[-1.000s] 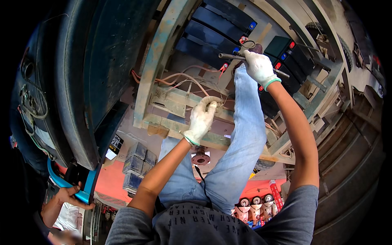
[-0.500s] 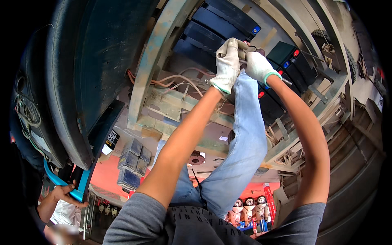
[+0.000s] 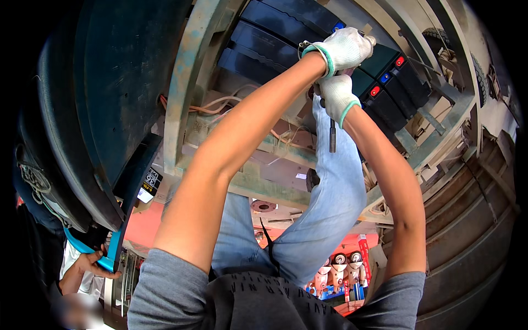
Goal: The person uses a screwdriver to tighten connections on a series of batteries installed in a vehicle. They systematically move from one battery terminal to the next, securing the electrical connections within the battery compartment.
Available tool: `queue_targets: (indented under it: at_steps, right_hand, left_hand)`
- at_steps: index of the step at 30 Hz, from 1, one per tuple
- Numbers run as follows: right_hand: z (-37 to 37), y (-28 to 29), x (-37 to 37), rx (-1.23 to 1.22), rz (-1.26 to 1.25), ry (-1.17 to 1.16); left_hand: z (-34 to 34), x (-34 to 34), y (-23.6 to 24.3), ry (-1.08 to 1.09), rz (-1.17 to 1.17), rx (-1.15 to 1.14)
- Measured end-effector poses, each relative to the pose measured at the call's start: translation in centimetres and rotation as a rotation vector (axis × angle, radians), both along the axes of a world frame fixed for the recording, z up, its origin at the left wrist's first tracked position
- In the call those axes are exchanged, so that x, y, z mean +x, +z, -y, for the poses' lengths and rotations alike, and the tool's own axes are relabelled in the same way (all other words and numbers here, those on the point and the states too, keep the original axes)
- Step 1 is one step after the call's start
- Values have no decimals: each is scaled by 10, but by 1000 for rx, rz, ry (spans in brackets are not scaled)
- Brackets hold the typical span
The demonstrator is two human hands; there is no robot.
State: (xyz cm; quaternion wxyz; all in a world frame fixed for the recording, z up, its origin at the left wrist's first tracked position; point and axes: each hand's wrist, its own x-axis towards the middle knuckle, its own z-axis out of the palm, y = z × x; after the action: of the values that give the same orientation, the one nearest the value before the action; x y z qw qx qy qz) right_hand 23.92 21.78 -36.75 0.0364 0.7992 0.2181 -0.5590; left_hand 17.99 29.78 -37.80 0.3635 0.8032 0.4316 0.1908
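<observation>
My left hand point(image 3: 347, 49), in a white knit glove with a green cuff, is reached out over the terminal ends of the batteries. Its fingers look curled, and whatever they hold is hidden. Just below it, my right hand point(image 3: 336, 94), gloved the same way, is closed around a ratchet-like tool. The tool's dark handle point(image 3: 332, 137) sticks out beneath the fist, over my jeans; its head is out of sight. Dark blue batteries point(image 3: 264, 47) lie to the left of my hands. To the right stand black batteries point(image 3: 410, 91) with red and blue terminal caps point(image 3: 385, 78).
A worn metal frame point(image 3: 192, 66) surrounds the batteries. Orange cables point(image 3: 212, 108) run along its left side. A dark padded panel point(image 3: 129, 82) rises at the left, where another person's hand point(image 3: 94, 264) grips a blue edge. My leg point(image 3: 335, 176) stands inside the frame.
My left hand has moved right and up, across to above my right hand. My right hand has come down and left, and the tool's handle has swung to point downward.
</observation>
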Motion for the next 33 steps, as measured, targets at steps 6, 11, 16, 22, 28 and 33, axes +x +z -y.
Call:
queue_targets:
  at_steps: [6,11,16,22,28,33]
  right_hand:
    - [-7,12,-5,-53,28,-99]
    - [-10,20,-13,-11,3,-199]
    - [-9,20,-8,-43,-74,-370]
    - [-14,26,-13,-56,-181,-285]
    - [-40,20,24,309,-321,1352]
    - [-41,32,14,-30,-278,911]
  left_hand:
    - [-1,3,7,-52,-60,-67]
    - [-3,5,-6,-47,-42,33]
    - [-8,11,0,-142,-138,135]
    - [-4,-5,11,193,109,-489]
    - [140,-10,2,1553,676,-896]
    - [189,63,-103,1419,1123,-1206]
